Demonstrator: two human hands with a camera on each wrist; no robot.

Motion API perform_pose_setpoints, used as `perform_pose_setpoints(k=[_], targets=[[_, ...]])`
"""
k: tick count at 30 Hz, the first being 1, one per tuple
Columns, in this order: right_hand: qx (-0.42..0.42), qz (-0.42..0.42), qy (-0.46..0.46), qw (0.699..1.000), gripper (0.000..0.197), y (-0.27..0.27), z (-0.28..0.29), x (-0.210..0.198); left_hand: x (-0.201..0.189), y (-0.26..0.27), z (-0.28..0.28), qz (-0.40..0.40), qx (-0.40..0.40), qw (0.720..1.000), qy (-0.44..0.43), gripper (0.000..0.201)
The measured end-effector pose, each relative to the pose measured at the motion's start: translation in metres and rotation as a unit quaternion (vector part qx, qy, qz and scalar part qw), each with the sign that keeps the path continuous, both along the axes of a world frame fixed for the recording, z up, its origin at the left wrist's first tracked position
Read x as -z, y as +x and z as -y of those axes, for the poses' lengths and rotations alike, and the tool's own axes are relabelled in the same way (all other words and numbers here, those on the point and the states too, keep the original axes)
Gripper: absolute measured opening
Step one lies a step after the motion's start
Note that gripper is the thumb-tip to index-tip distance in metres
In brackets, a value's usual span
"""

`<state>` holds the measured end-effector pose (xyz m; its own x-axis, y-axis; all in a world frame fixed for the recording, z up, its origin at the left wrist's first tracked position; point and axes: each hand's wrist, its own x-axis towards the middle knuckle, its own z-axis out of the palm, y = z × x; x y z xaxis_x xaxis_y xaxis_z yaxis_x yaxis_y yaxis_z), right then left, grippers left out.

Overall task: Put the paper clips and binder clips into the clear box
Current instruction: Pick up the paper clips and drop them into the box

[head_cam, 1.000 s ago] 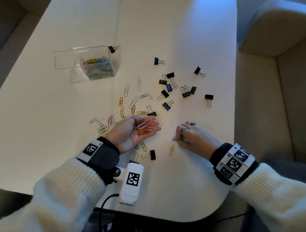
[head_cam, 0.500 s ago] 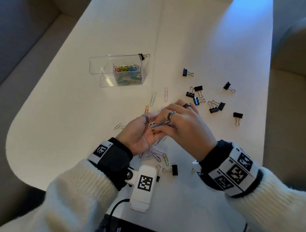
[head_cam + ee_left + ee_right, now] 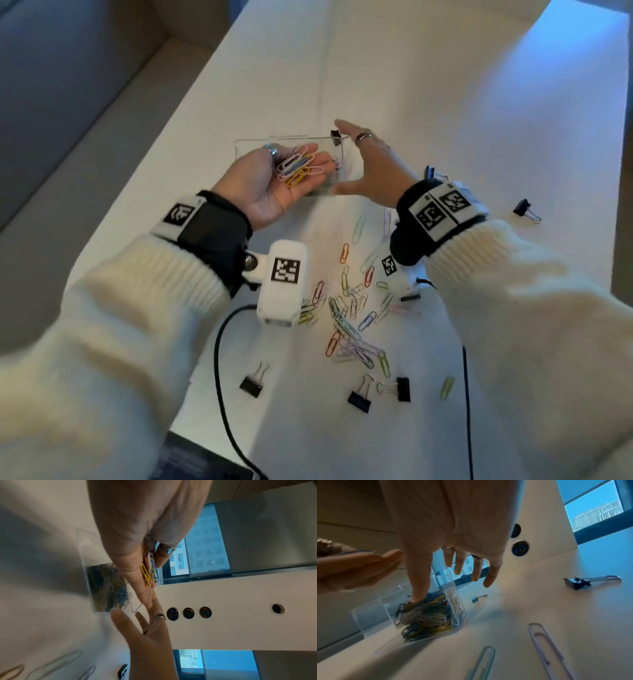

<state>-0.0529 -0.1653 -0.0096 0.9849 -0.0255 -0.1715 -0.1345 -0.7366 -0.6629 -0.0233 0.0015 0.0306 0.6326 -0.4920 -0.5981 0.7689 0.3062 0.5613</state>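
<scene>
My left hand [image 3: 274,185] lies palm up over the clear box [image 3: 239,145], with several coloured paper clips [image 3: 299,166] resting on its straight fingers. The box [image 3: 426,615] holds a heap of paper clips, and a black binder clip [image 3: 334,134] sits at its far right corner. My right hand [image 3: 370,164] stands open on edge at the box's right side, holding nothing, its thumb [image 3: 418,582] down by the clips inside. Loose paper clips [image 3: 349,315] lie on the white table nearer me, with binder clips [image 3: 359,399] beyond them.
More binder clips lie at the near left [image 3: 251,382] and far right [image 3: 522,207]. A black cable [image 3: 222,359] runs from the wrist camera off the table's near edge. Upholstered seats flank the table [image 3: 445,85] on both sides.
Both hands have moved from the clip pile up to the box. The right hand let go of the clip it pinched and opened; the left palm now carries the clips above the box.
</scene>
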Motion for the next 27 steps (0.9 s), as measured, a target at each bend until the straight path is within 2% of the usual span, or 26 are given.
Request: perform_pose_setpoints(k=[3, 5, 7, 10, 13, 16, 17, 18, 19, 21, 23, 25, 27], targets=[[0.004, 0.016, 0.009, 1.000, 0.076, 0.008, -0.005, 0.007, -0.005, 0.019, 0.008, 0.012, 0.022, 0.999, 0.036, 0.027], [0.029, 0.026, 0.024, 0.999, 0.061, 0.009, -0.006, 0.008, -0.005, 0.027, 0.008, 0.006, 0.042, 0.998, 0.037, 0.030], [0.039, 0.024, 0.043, 0.998, 0.054, 0.008, -0.006, 0.008, -0.004, 0.030, 0.006, 0.003, 0.061, 0.997, 0.039, 0.030], [0.041, 0.022, 0.048, 0.998, 0.053, 0.005, -0.006, 0.008, -0.006, 0.033, 0.000, 0.029, 0.086, 0.993, 0.073, 0.022], [0.046, 0.017, 0.031, 0.998, 0.054, 0.004, -0.008, 0.008, -0.012, 0.032, -0.006, 0.082, 0.123, 0.984, 0.099, 0.024], [0.057, 0.033, 0.005, 0.998, 0.060, -0.001, -0.011, 0.007, -0.010, 0.030, -0.007, 0.186, 0.156, 0.954, 0.178, 0.034], [0.062, 0.053, 0.000, 0.997, 0.061, -0.004, -0.013, 0.006, -0.007, 0.030, -0.008, 0.238, 0.170, 0.931, 0.219, 0.035], [0.067, 0.076, -0.009, 0.995, 0.061, -0.008, -0.015, 0.006, -0.003, 0.030, -0.009, 0.304, 0.185, 0.896, 0.265, 0.036], [0.069, 0.096, -0.024, 0.993, 0.058, -0.011, -0.016, 0.005, 0.002, 0.031, -0.011, 0.380, 0.199, 0.848, 0.311, 0.038], [0.063, 0.118, -0.068, 0.989, 0.048, -0.015, -0.018, 0.005, 0.010, 0.030, -0.016, 0.516, 0.224, 0.735, 0.378, 0.041], [0.050, 0.123, -0.105, 0.986, 0.038, -0.016, -0.018, 0.006, 0.015, 0.028, -0.020, 0.591, 0.236, 0.651, 0.414, 0.037], [0.043, 0.121, -0.123, 0.984, 0.031, -0.016, -0.017, 0.008, 0.021, 0.027, -0.023, 0.624, 0.249, 0.607, 0.424, 0.032], [0.044, 0.120, -0.137, 0.982, 0.025, -0.016, -0.016, 0.011, 0.025, 0.027, -0.023, 0.633, 0.264, 0.586, 0.432, 0.030]])
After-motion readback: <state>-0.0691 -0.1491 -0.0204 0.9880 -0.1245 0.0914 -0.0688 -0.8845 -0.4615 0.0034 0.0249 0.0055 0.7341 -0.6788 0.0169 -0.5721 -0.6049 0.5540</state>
